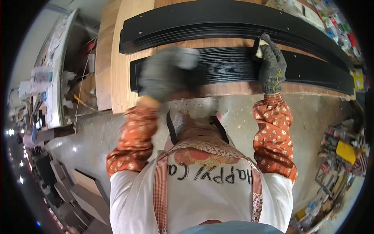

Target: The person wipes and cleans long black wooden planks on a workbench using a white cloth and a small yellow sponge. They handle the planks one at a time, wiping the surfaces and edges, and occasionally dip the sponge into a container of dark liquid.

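A long black wooden board (230,65) with visible grain lies across the bench in front of me. My left hand (159,74), in a grey knitted glove, is over its left part and smeared by motion. A pale grey shape and a dark patch blur beside its fingers, so I cannot tell what it holds. My right hand (273,66), gloved in the same way, rests at the board's right half. Its fingers are closed on a small dark and cream-coloured pad (261,48) near the board's far edge.
Behind lies a second, wider black board (218,17) with grooved edges and small round marks. Both boards sit on a wooden bench (122,74). To the left stands a cluttered white-edged table (58,89). Various items crowd the far right, with a loaded rack (331,167) at the lower right.
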`<state>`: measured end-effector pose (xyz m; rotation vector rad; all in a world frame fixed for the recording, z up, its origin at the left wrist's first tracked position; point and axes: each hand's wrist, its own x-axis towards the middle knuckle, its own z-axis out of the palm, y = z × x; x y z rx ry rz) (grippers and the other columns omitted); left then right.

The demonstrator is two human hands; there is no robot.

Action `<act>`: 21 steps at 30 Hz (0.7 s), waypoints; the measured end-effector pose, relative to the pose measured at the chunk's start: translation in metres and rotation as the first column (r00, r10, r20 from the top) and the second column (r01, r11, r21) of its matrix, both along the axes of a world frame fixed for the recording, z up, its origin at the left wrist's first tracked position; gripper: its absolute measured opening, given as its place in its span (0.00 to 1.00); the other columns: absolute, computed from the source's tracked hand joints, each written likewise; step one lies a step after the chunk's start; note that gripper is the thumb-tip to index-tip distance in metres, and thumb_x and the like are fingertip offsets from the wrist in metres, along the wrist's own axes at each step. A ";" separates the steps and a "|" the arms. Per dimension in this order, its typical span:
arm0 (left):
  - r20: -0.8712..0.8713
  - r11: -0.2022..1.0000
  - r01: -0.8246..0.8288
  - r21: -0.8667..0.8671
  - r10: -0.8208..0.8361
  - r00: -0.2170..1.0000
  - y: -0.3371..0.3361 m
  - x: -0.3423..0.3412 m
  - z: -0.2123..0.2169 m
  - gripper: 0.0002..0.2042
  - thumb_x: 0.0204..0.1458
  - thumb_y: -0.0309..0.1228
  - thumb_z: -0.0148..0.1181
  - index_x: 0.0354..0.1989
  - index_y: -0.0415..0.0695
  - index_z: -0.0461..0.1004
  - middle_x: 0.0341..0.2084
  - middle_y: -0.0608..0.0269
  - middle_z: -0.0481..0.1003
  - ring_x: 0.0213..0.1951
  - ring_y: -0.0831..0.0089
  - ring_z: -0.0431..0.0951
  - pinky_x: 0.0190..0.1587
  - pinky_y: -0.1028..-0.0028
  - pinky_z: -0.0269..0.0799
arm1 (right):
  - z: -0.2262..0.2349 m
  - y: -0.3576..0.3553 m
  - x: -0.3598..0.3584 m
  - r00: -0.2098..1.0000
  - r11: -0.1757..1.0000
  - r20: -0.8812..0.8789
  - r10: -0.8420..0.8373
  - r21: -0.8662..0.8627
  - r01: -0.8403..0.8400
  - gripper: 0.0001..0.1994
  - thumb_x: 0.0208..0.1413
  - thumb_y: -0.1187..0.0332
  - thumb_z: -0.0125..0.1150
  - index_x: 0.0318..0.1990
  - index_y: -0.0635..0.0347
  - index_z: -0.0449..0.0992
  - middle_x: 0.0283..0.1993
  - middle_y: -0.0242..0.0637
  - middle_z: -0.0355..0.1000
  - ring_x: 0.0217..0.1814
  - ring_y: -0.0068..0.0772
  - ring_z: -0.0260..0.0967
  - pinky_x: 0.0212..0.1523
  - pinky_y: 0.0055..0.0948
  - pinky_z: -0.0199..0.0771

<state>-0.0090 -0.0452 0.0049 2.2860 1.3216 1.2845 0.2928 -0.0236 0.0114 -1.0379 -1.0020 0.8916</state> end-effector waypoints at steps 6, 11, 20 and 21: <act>-0.440 0.646 -0.763 -0.027 0.678 0.590 -0.042 -0.304 -0.012 0.16 0.52 0.40 0.57 0.45 0.43 0.74 0.38 0.46 0.77 0.42 0.51 0.77 0.45 0.59 0.71 | 0.004 -0.002 -0.054 0.991 0.995 -0.092 0.097 0.015 -0.096 0.18 0.57 0.69 0.60 0.54 0.64 0.74 0.52 0.41 0.74 0.53 0.28 0.70 0.55 0.26 0.69; -0.203 0.830 -0.555 0.054 0.553 0.808 -0.027 -0.076 0.038 0.19 0.45 0.32 0.62 0.48 0.44 0.73 0.43 0.51 0.76 0.42 0.55 0.77 0.46 0.62 0.72 | 0.005 -0.008 -0.051 0.985 0.987 -0.066 0.158 -0.028 -0.160 0.19 0.57 0.67 0.59 0.55 0.64 0.73 0.53 0.41 0.73 0.54 0.30 0.70 0.55 0.27 0.69; -0.519 0.837 -0.476 -0.269 0.291 0.804 0.010 -0.052 0.043 0.28 0.43 0.49 0.65 0.49 0.41 0.73 0.44 0.49 0.74 0.50 0.53 0.73 0.53 0.60 0.67 | 0.001 -0.011 -0.050 0.983 0.983 0.009 0.185 0.000 -0.185 0.19 0.58 0.65 0.59 0.55 0.64 0.73 0.52 0.42 0.74 0.51 0.31 0.72 0.53 0.28 0.71; -0.521 0.828 -0.492 -0.268 0.305 0.797 0.010 -0.060 0.051 0.28 0.44 0.49 0.64 0.48 0.41 0.73 0.42 0.49 0.75 0.48 0.52 0.74 0.52 0.60 0.68 | 0.002 -0.010 -0.050 0.979 0.980 -0.045 0.198 -0.022 -0.199 0.19 0.57 0.66 0.59 0.55 0.63 0.73 0.51 0.42 0.74 0.51 0.30 0.72 0.52 0.27 0.71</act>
